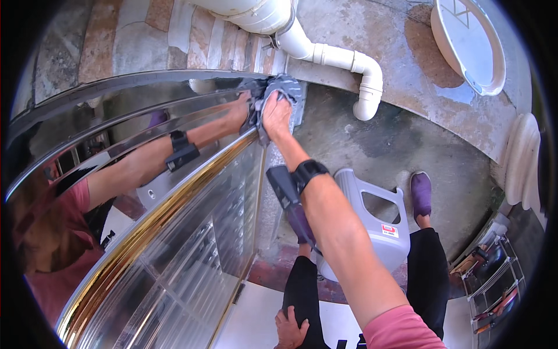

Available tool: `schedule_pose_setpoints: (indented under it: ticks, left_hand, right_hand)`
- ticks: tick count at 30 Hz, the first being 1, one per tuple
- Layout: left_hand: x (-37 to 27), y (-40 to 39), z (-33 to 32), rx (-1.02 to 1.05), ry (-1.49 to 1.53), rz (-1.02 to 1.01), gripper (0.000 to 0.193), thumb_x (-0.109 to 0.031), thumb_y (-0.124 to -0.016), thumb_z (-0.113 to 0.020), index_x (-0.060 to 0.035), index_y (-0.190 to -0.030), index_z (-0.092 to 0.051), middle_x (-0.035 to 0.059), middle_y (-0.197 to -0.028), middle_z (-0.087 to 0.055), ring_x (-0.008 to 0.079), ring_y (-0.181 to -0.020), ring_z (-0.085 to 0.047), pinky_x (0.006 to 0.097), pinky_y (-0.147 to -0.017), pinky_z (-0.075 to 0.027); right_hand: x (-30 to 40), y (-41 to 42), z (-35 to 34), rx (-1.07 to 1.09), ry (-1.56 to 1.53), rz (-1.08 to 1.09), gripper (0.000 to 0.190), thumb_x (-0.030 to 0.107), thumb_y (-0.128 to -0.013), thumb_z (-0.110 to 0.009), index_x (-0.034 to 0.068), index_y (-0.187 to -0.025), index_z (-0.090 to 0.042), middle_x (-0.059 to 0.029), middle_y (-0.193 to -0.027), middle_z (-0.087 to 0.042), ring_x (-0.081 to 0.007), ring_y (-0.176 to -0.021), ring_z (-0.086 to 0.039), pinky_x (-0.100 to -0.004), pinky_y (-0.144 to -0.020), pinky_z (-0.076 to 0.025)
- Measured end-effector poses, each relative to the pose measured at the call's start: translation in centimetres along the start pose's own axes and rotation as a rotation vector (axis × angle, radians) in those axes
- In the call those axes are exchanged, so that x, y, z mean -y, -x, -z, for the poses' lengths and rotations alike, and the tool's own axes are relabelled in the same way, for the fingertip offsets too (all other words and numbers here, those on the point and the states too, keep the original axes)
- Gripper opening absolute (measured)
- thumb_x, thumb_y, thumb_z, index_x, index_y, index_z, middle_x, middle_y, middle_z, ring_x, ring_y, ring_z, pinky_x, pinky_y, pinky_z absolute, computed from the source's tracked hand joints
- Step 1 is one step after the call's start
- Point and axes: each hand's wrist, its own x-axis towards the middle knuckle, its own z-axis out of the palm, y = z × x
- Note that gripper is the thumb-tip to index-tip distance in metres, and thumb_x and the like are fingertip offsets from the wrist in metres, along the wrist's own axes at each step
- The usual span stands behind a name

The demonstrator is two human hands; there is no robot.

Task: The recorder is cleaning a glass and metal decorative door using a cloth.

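Observation:
My right hand (277, 115) presses a bunched dark-grey cloth with pale stripes (285, 85) against the far end of a glossy dark surface (209, 83). A strap with a black device (285, 185) sits around my right wrist. The glossy surface mirrors my arm and pink sleeve. Below its edge runs a shiny gold-coloured trim (174, 203), above a reflective framed panel (205, 248). Down at the bottom, my left hand (291, 329) rests on my black-trousered left leg (303, 283), fingers apart and holding nothing.
A pale grey plastic stool (383, 248) stands between my legs, close to my purple shoe (421, 192). White drain pipes (340, 56) bend down past the cloth. A white basin (440, 52) lies on the ledge at upper right. A wire rack with knives (495, 283) stands at right.

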Motion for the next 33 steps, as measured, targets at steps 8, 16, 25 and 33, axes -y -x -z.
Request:
schedule_pose_setpoints:
  ticks: [8,16,25,33]
  left_hand:
    - [-0.5,-0.8,0.3,0.081,-0.073,0.011,0.072,-0.030,-0.073,-0.065,-0.0021,-0.127,-0.026,0.0314,-0.118,-0.029,0.0470,-0.107,-0.034,0.0533,-0.089,-0.035]
    - [-1.7,-1.0,1.2,0.149,-0.063,0.125,0.072,-0.030,-0.074,-0.064,-0.0022,-0.128,-0.025,0.0312,-0.121,-0.027,0.0471,-0.112,-0.031,0.0526,-0.094,-0.032]
    - [-1.2,-0.9,0.9,0.128,-0.044,0.095,0.072,-0.030,-0.073,-0.064,-0.0013,-0.127,-0.025,0.0319,-0.119,-0.028,0.0481,-0.110,-0.032,0.0529,-0.092,-0.033]
    - [-1.7,-0.3,0.6,0.048,-0.002,0.045,0.070,-0.024,-0.076,-0.063,0.0004,-0.131,-0.027,0.0359,-0.122,-0.030,0.0498,-0.110,-0.033,0.0531,-0.095,-0.030]
  right_hand:
    - [7.7,2.8,4.8,0.296,-0.270,-0.098,0.026,0.017,-0.077,-0.048,-0.007,-0.073,-0.057,-0.0267,-0.074,-0.057,-0.0408,-0.074,-0.056,-0.0439,-0.070,-0.044]
    - [7.3,4.5,6.2,0.374,-0.206,0.393,0.020,0.010,-0.072,-0.045,-0.004,-0.081,-0.056,-0.0250,-0.082,-0.056,-0.0422,-0.082,-0.051,-0.0484,-0.081,-0.036]
    - [1.7,1.8,1.7,0.206,-0.251,0.019,0.029,0.017,-0.084,-0.038,-0.006,-0.088,-0.056,-0.0267,-0.090,-0.058,-0.0441,-0.087,-0.053,-0.0433,-0.078,-0.042]
    - [-3.2,-2.8,-0.5,0.208,-0.093,-0.408,0.035,0.019,-0.081,-0.040,-0.008,-0.093,-0.058,-0.0324,-0.099,-0.055,-0.0444,-0.097,-0.052,-0.0459,-0.086,-0.040]
